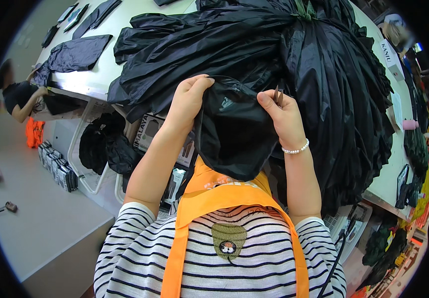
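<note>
Between my hands a piece of thin black fabric (234, 134) hangs with its edge spread wide, like the mouth of a pouch or a garment leg. My left hand (188, 102) pinches the edge at its upper left, thumb and fingers pressed together. At the opposite side my right hand (286, 116) grips the same edge between thumb and finger. A small pair of dark pointed blades, apparently thread snips (277, 95), sticks up from within that right hand. Right behind lies a big heap of black fabric pieces (214, 44), gathered and tied at the top with a green strip.
A white table (103, 74) bears the heap and folded black garments (73, 54). White baskets (93, 184) of black cloth stand below left. Packed bundles (58, 166) sit on the grey floor. Another person (21, 94) handles fabric at the far left. A pink spool (410, 124) is at right.
</note>
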The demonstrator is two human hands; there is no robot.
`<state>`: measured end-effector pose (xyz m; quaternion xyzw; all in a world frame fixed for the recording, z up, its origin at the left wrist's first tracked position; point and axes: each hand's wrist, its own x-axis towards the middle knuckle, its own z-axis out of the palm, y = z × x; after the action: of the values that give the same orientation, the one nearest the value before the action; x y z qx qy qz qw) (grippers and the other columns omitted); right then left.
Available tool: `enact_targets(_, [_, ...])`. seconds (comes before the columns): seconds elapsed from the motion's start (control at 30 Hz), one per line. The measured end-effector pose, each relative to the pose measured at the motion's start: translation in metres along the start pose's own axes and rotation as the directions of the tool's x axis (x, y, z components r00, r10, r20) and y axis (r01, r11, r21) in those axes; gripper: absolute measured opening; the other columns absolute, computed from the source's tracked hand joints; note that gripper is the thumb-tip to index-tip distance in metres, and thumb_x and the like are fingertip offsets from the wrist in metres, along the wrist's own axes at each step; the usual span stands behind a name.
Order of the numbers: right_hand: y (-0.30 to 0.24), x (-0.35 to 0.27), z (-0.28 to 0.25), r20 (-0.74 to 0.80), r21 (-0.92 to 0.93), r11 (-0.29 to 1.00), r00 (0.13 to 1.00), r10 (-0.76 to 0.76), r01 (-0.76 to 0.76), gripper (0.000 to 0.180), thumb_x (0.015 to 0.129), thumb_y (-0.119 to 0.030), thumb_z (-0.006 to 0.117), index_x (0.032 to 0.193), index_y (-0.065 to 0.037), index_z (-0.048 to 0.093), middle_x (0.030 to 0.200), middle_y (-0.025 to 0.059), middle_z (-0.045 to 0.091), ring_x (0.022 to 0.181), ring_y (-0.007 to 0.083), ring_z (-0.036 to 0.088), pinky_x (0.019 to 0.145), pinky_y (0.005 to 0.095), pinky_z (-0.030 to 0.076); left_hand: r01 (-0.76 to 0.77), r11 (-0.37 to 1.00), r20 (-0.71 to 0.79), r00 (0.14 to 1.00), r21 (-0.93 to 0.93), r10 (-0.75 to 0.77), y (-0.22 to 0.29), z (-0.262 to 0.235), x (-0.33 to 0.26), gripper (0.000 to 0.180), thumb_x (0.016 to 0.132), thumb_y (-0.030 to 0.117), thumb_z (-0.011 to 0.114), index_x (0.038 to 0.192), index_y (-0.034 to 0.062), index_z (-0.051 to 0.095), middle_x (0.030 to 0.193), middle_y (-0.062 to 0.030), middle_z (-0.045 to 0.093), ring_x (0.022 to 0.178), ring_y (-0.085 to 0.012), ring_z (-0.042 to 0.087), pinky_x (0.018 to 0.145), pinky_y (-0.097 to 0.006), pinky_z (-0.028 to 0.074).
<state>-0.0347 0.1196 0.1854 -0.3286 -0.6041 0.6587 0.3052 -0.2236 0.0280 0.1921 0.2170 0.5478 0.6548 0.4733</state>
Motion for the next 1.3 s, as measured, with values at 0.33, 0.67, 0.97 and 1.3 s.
enact_targets(0.33, [-0.008,-0.009,-0.005,0.055,-0.512,0.621,0.744,-0.666,0.593,0.019,0.073,0.004,0.071,0.089,-0.005,0.066,0.077,0.0049,0.06,0.06,0.0124,0.055,0.052,0.0229,0.042,-0.734,0.319,0.334,0.592,0.6,0.734,0.011,0.009,-0.013,0.021,0.061,-0.003,0.074,0.067,0.0028,0.055,0.078,-0.007,0.064,0.065,-0.0165,0.057,0.063,-0.024,0.044])
enact_targets(0.67, [0.002,-0.012,-0.01,0.115,-0.583,0.295,0.436,-0.892,0.757,0.027,0.067,0.0,0.075,0.082,-0.007,0.054,0.079,0.0082,0.058,0.059,0.0212,0.055,0.05,0.026,0.044,-0.788,-0.216,0.555,0.183,0.577,0.812,0.002,-0.015,-0.024,0.029,0.058,0.01,0.075,0.065,0.0056,0.047,0.076,-0.0106,0.063,0.064,-0.0226,0.057,0.06,-0.029,0.043])
enact_targets(0.97, [0.004,-0.019,-0.005,0.177,-0.574,0.325,0.502,-0.847,0.751,0.028,0.062,0.005,0.072,0.079,-0.007,0.054,0.076,0.0074,0.056,0.056,0.0204,0.055,0.048,0.0257,0.043,-0.767,-0.127,0.456,0.232,0.629,0.859,-0.009,0.008,-0.032,0.036,0.061,0.02,0.081,0.093,0.012,0.067,0.094,-0.0019,0.065,0.082,-0.0179,0.059,0.075,-0.032,0.04])
enact_targets(1.3, [-0.012,-0.036,-0.005,0.308,-0.478,0.517,0.687,-0.659,0.71,0.031,0.066,0.001,0.069,0.09,-0.008,0.052,0.083,0.0021,0.053,0.059,0.013,0.048,0.054,0.0224,0.041,-0.829,-0.182,0.645,0.254,0.529,0.721,0.017,-0.001,-0.051,0.027,0.055,0.01,0.078,0.078,0.0095,0.065,0.083,-0.0016,0.063,0.073,-0.0186,0.059,0.068,-0.032,0.042])
